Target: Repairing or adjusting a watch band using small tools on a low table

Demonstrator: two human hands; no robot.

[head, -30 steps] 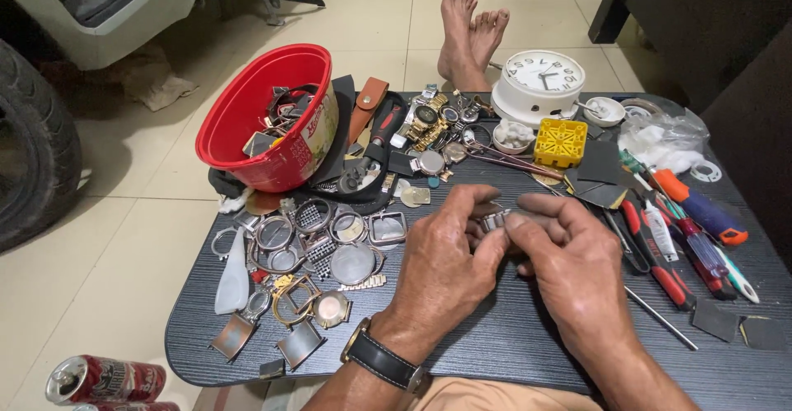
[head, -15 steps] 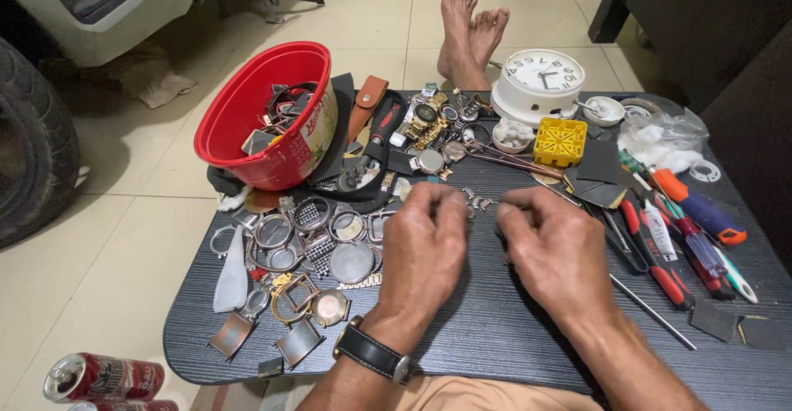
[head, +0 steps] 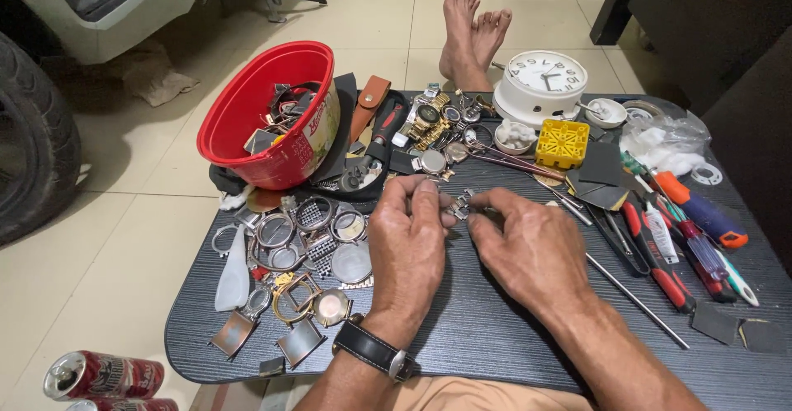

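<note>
My left hand [head: 410,242], a black-strapped wristwatch [head: 375,351] on its wrist, and my right hand [head: 528,246] meet over the middle of the dark low table [head: 462,328]. Between their fingertips they pinch a small silver metal watch part [head: 459,205], held just above the tabletop. Left of my left hand lies a heap of watch cases, bezels and backs [head: 297,246]. Screwdrivers and pliers [head: 676,229] lie to the right of my right hand.
A red plastic bowl [head: 264,114] of watch parts stands at the back left. Behind it are wristwatches [head: 429,118], a white round clock [head: 540,85], a yellow grid tray [head: 562,143] and a thin metal rod [head: 635,299]. Bare feet [head: 470,27] rest beyond; cans [head: 103,375] and a tyre [head: 33,139] sit at the left.
Both hands have moved forward, away from me, and flattened over the table; the small metal part is still held between the fingertips.
</note>
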